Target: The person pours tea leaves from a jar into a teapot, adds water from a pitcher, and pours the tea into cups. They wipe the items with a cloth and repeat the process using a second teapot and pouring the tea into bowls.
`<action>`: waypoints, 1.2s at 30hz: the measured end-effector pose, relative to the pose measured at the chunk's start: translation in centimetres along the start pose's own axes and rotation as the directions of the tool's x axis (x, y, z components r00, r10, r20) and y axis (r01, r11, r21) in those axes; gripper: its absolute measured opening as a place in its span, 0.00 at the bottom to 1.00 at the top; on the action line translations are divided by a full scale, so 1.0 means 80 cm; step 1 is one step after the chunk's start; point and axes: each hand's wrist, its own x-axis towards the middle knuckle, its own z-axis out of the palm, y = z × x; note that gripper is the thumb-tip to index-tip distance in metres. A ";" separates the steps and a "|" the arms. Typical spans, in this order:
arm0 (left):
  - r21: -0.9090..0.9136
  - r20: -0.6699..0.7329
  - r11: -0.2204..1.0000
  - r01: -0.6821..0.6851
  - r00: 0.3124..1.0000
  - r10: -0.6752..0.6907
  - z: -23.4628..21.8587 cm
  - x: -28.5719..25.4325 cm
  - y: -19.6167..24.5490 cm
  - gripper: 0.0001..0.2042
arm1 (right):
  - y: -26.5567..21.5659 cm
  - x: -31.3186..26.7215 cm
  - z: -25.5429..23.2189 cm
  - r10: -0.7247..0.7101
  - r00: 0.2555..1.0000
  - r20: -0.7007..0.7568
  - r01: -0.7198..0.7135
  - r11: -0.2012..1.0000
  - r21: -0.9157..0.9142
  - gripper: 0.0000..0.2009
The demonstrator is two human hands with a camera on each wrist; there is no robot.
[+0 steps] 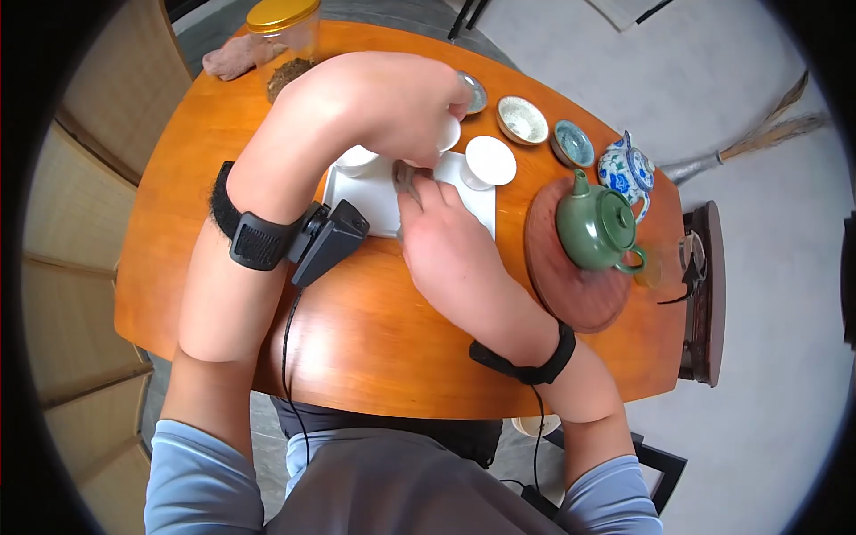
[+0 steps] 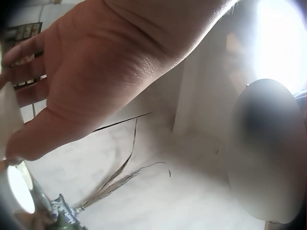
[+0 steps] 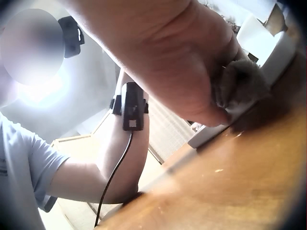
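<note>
My left hand [image 1: 401, 102] reaches over the far side of a white tray [image 1: 379, 207] and grips a white cup [image 1: 449, 134] between thumb and fingers. In the left wrist view, that white cup [image 2: 9, 115] shows at the left edge. Lower down, my right hand [image 1: 453, 241] holds a bunched grey-brown cloth [image 1: 407, 181] over the tray. The right wrist view shows the cloth [image 3: 243, 81] folded under the fingers, close by the tray's rim. One white cup [image 1: 490, 162] stands at the tray's right, and another white cup [image 1: 355, 160] is partly hidden by my left arm.
Right of the tray, a green teapot [image 1: 599, 227] sits on a round wooden board [image 1: 562, 285], with a blue-and-white teapot [image 1: 626, 169] behind. Several small bowls, including a pale bowl [image 1: 522, 120], line the far edge. A gold-lidded jar [image 1: 283, 45] stands far left.
</note>
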 end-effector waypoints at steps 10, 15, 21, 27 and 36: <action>0.055 0.113 0.998 0.034 0.993 -0.040 0.036 0.028 0.004 0.18 | 0.007 -0.009 -0.002 0.064 0.998 -0.004 -0.063 0.986 0.154 0.12; 0.095 0.121 0.995 0.005 0.993 -0.016 0.050 0.037 -0.001 0.18 | -0.001 -0.016 0.004 0.068 0.995 -0.067 -0.060 0.992 0.115 0.11; 0.073 0.118 0.982 0.174 0.976 -0.182 0.043 0.030 0.010 0.21 | 0.000 -0.020 0.004 0.058 0.996 -0.072 -0.054 0.997 0.062 0.11; 0.077 0.142 0.988 0.135 0.979 -0.145 0.042 0.030 0.008 0.30 | 0.001 -0.020 0.000 0.070 0.996 -0.061 -0.063 0.992 0.108 0.12; 0.026 0.046 0.971 0.238 0.970 -0.239 -0.002 -0.007 -0.018 0.39 | 0.001 -0.020 -0.001 0.081 0.997 -0.002 -0.080 0.988 0.132 0.12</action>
